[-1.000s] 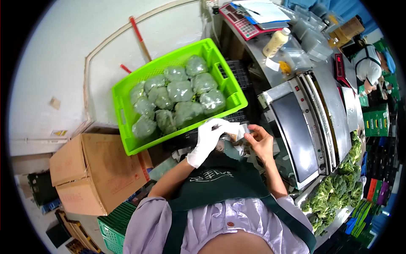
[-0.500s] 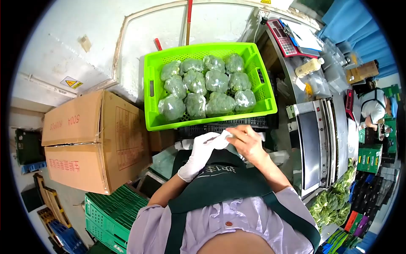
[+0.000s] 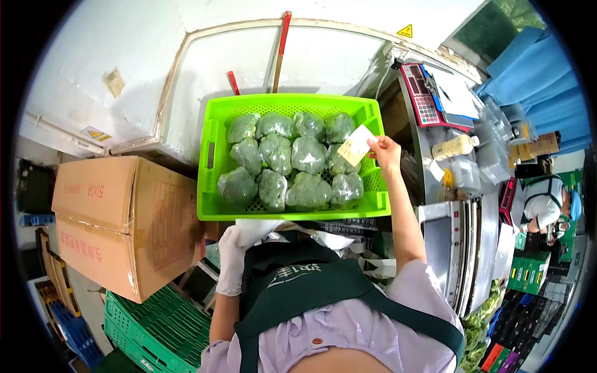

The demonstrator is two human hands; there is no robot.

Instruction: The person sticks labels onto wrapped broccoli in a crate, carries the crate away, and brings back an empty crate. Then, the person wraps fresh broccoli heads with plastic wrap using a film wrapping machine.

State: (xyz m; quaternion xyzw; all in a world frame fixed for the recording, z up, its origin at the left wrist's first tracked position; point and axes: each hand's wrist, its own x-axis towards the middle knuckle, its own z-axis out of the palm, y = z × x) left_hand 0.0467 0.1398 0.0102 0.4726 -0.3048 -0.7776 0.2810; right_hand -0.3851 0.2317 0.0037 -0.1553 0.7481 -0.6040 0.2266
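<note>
My right hand point(image 3: 387, 153), nearer the wrapped greens point(image 3: 309, 155), pinches a label point(image 3: 356, 145) aslant above them, at the right end of the crate point(image 3: 292, 216); my gloved left hand point(image 3: 232, 258) grasps white paper point(image 3: 254, 230) by its near rim

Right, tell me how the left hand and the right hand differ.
The left hand wears a white glove; the right hand is bare. The left hand holds a white sheet by the near edge of the crate; the right hand holds a pale label over the crate. Both hands hold something.
</note>
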